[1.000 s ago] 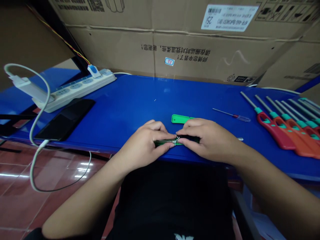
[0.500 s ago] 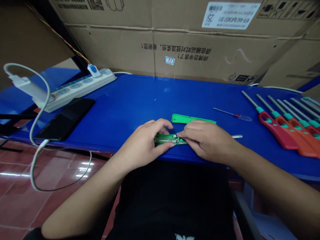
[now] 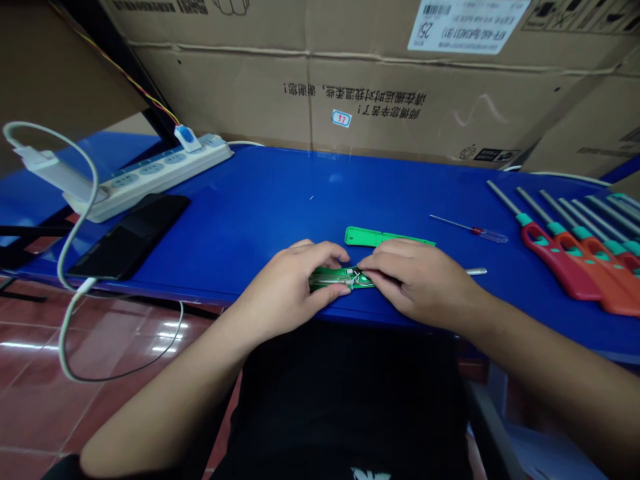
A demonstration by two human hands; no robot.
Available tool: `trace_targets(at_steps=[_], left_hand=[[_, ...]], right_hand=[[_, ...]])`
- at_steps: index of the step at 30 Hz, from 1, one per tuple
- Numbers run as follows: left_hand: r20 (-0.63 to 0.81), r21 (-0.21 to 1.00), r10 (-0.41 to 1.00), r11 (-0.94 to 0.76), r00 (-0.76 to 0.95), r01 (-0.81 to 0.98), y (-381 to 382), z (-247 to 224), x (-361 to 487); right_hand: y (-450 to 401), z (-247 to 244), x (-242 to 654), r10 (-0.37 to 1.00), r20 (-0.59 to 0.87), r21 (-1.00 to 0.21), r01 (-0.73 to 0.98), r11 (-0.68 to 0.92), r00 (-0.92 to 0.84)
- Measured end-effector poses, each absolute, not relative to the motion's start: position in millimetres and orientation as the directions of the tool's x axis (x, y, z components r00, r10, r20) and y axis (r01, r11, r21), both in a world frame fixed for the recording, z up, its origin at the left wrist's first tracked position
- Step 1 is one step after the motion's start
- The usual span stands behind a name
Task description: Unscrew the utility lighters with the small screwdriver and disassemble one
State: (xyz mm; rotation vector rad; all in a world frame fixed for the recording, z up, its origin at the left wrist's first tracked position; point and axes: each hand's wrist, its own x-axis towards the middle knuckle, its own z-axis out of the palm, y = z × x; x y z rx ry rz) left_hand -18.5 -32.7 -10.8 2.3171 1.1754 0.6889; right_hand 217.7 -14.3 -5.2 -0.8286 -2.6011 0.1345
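Near the front edge of the blue table, an opened green casing (image 3: 333,279) with small parts and thin wires inside lies between both hands. My left hand (image 3: 305,280) grips its left end between thumb and fingers. My right hand (image 3: 410,277) is closed at the right end, its fingertips pinched by the wires and partly hiding the casing. What exactly the fingertips hold is too small to tell. Just behind my right hand lies a separate green casing half (image 3: 365,237). A metal rod tip (image 3: 477,271) shows to the right of that hand.
A small screwdriver (image 3: 483,232) lies at right, beside several red and orange lighters (image 3: 557,260). To the left are a black phone (image 3: 133,237) with a white cable and a power strip (image 3: 155,173). A large cardboard box (image 3: 370,87) stands along the back.
The view has shifted slightly. My right fingertips have moved a little at the wires, and both hands remain on the green casing.
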Motion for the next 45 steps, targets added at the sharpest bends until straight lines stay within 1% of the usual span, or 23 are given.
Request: trace_targets(at_steps=[6, 12, 15, 20, 25, 32, 35, 39, 41, 43, 45], left_hand=[[0.231, 0.588, 0.827, -0.538, 0.512, 0.604, -31.8, -10.5, -17.4], [0.224, 0.583, 0.824, -0.542, 0.521, 0.606, -32.6, -8.2, -17.3], [0.226, 0.583, 0.822, -0.544, 0.523, 0.603, -32.8, -9.1, -17.3], [0.224, 0.586, 0.825, -0.539, 0.519, 0.605, -32.9, -9.7, -17.3], [0.226, 0.589, 0.815, -0.551, 0.534, 0.592, -31.5, -9.1, -17.6], [0.240, 0.594, 0.791, -0.578, 0.563, 0.560, -30.8, -9.9, -19.1], [0.242, 0.589, 0.797, -0.574, 0.553, 0.570, -31.2, -10.2, -19.2], [0.239, 0.587, 0.800, -0.570, 0.550, 0.575, -31.5, -9.2, -18.3], [0.241, 0.582, 0.797, -0.575, 0.553, 0.575, -31.6, -8.5, -18.1], [0.244, 0.578, 0.796, -0.578, 0.553, 0.576, -31.9, -8.0, -18.1], [0.251, 0.573, 0.796, -0.581, 0.551, 0.578, -32.2, -7.7, -18.3]], right_hand=[[-13.5, -5.1, 217.1, 0.586, 0.323, -0.206, 0.550, 0.810, -0.743], [-13.4, 3.1, 213.4, 0.634, 0.236, -0.265, 0.579, 0.771, -0.736], [-13.9, 6.7, 212.7, 0.656, 0.218, -0.296, 0.592, 0.750, -0.722], [-15.4, 6.2, 214.1, 0.665, 0.244, -0.297, 0.599, 0.744, -0.706], [-18.6, 5.5, 213.0, 0.674, 0.298, -0.342, 0.584, 0.736, -0.676], [-19.5, 4.6, 212.3, 0.651, 0.334, -0.344, 0.555, 0.758, -0.682], [-18.6, 1.1, 215.1, 0.644, 0.308, -0.270, 0.585, 0.765, -0.700], [-17.9, -2.9, 217.7, 0.573, 0.287, -0.074, 0.579, 0.812, -0.767], [-18.1, -2.6, 217.3, 0.547, 0.267, -0.001, 0.568, 0.823, -0.793], [-18.4, -0.6, 216.1, 0.534, 0.242, 0.046, 0.559, 0.828, -0.810], [-18.2, 2.2, 214.7, 0.527, 0.221, 0.063, 0.551, 0.832, -0.821]])
